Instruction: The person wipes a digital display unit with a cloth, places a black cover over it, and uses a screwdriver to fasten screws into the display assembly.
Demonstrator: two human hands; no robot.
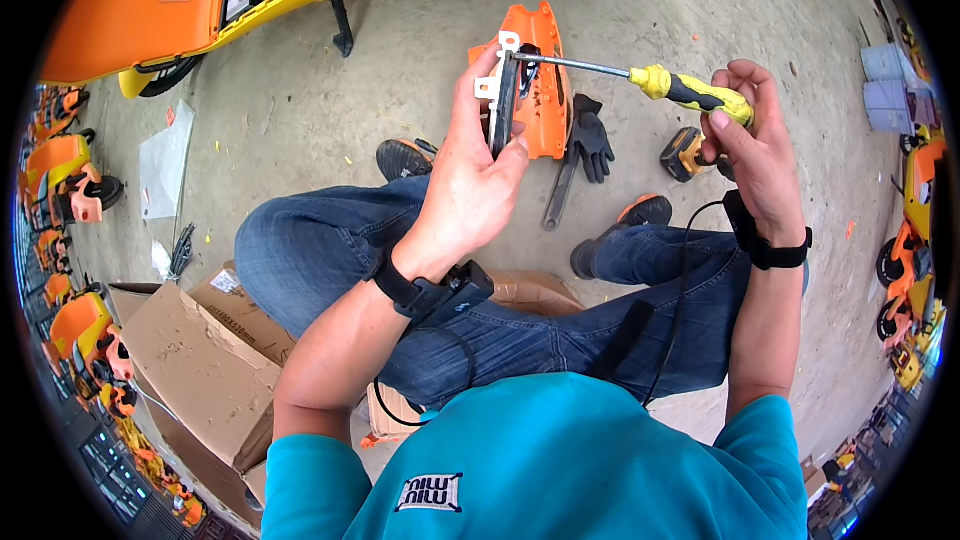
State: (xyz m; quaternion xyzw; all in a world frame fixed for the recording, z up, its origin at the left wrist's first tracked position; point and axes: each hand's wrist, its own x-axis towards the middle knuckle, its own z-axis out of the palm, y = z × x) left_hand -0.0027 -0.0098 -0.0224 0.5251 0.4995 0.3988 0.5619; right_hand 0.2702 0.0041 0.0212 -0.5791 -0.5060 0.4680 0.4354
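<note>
My left hand (470, 185) grips a flat black-and-white part (503, 105) on edge, with white mounting tabs along its left side. My right hand (752, 130) has its fingers closed round the yellow-and-black handle of a screwdriver (690, 94). The metal shaft points left, and its tip meets the upper end of the black-and-white part. Behind that part is an orange plastic cover (545, 80) with dark pieces on its inner face; my left hand and the part hide some of it.
On the concrete floor lie a black glove (590, 140), a wrench (558, 195) and a yellow-and-black power tool (683, 154). An orange-and-yellow scooter (160, 10) stands at the upper left. An opened cardboard box (200, 360) is by my left leg. A clear plastic bag (166, 165) lies farther left.
</note>
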